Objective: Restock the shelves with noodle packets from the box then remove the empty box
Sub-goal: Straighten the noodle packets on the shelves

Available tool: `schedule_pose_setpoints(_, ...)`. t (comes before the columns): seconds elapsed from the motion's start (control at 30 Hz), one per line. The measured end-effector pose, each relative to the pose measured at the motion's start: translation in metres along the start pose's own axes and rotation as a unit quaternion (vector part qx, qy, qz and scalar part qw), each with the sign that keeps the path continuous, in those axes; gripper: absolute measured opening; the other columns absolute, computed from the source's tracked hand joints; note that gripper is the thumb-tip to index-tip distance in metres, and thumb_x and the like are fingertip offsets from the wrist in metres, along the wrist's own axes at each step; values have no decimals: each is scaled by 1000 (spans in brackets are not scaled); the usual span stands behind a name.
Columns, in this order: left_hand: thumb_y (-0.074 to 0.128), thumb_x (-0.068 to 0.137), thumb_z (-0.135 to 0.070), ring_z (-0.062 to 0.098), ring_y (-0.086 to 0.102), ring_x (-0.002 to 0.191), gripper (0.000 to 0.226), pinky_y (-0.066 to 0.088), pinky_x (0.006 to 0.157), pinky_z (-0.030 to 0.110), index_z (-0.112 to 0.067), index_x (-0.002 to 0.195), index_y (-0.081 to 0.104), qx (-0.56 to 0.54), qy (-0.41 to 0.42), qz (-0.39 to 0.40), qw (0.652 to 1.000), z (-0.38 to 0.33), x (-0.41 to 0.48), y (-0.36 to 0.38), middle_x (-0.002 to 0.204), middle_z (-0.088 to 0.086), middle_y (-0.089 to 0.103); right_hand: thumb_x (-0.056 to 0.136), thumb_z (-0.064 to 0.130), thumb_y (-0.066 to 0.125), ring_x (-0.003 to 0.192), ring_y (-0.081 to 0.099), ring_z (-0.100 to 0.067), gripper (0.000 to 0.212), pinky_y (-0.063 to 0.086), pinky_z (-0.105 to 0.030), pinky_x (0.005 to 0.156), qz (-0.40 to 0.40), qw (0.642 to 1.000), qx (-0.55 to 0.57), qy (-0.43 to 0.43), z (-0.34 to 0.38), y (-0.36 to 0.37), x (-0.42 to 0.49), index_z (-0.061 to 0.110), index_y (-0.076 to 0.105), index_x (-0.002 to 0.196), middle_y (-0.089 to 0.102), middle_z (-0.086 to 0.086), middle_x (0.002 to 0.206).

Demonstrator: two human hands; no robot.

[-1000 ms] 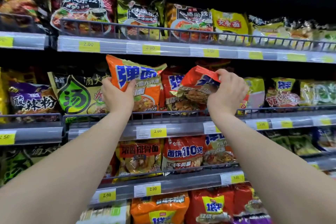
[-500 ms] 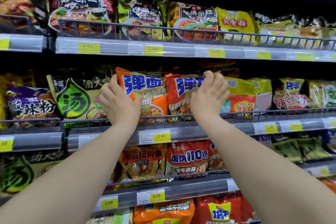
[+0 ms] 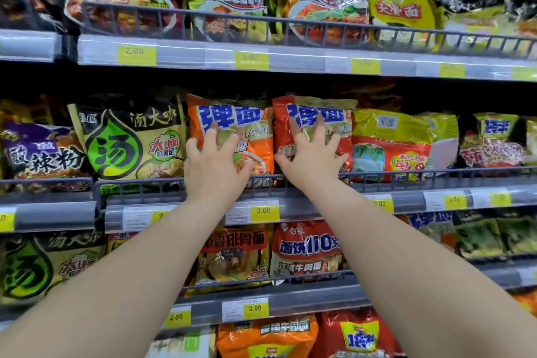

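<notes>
Two noodle packets stand upright side by side on the middle shelf (image 3: 305, 206), behind its wire rail. The orange packet (image 3: 252, 136) has my left hand (image 3: 216, 164) lying flat on its front, fingers spread. On the red packet (image 3: 331, 119) to its right, my right hand (image 3: 312, 158) presses flat in the same way. Neither hand grips anything. The box is not in view.
Packets fill the shelves above and below. A black and green packet (image 3: 128, 139) stands left of the orange one, a yellow and red packet (image 3: 389, 145) right of the red one. Yellow price tags line each shelf edge. A wire rail (image 3: 436, 174) fronts each shelf.
Both hands held a packet a second ago, the right one tilted. The packets now stand upright behind the rail, and both hands have let go and lie flat against their fronts.
</notes>
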State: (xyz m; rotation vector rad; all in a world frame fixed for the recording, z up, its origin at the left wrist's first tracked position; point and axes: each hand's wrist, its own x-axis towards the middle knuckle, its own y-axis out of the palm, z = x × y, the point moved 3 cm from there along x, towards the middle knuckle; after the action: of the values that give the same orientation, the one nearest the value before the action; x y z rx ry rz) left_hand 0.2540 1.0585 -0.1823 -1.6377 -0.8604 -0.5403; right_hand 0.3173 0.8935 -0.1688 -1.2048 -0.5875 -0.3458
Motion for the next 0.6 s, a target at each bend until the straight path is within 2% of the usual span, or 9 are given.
schedule_pose_setpoints(0.17,57,84,-51,36,22,133,54,32,105,50,-36,135,46,-54,-3,-45,997,1,-6,10,151,4,23,83,70,42,139,7,-43,78,21,-65,104,-42,999,-18,-18,-6,8,-2,52,-4,144,-13,-2,158)
schedule_pose_setpoints(0.3,64,80,-54,31,26,132,54,26,106,50,-34,128,51,-85,-20,-73,994,5,-7,11,146,6,30,80,70,48,134,21,-43,81,23,-63,101,-86,996,-16,-4,-7,9,-3,47,8,147,10,-11,157)
schedule_pose_setpoints(0.37,65,78,-56,30,28,131,55,26,106,50,-33,126,51,-79,-22,-38,996,5,-9,3,143,6,32,81,67,49,130,29,-43,81,24,-62,100,-82,996,-30,4,-4,5,-6,37,15,148,23,-17,152)
schedule_pose_setpoints(0.43,67,77,-55,31,30,128,55,27,104,50,-32,124,52,-81,-29,-2,996,3,-10,-8,140,7,35,82,59,56,124,39,-43,77,29,-60,98,-74,997,-26,9,-2,-5,-10,23,31,145,37,-22,143)
schedule_pose_setpoints(0.5,72,76,-48,33,33,125,54,27,101,49,-28,122,53,-79,-31,47,995,-4,-11,-26,138,9,37,81,46,64,117,45,-42,64,32,-56,97,-37,999,3,-3,2,-22,-16,13,45,133,45,-24,133)
schedule_pose_setpoints(0.6,75,75,-38,34,35,121,55,29,99,48,-22,123,53,-97,-37,135,985,-20,-10,-57,137,12,38,81,31,64,117,45,-37,49,29,-51,101,61,998,36,-5,6,-54,-24,10,54,124,46,-19,134)
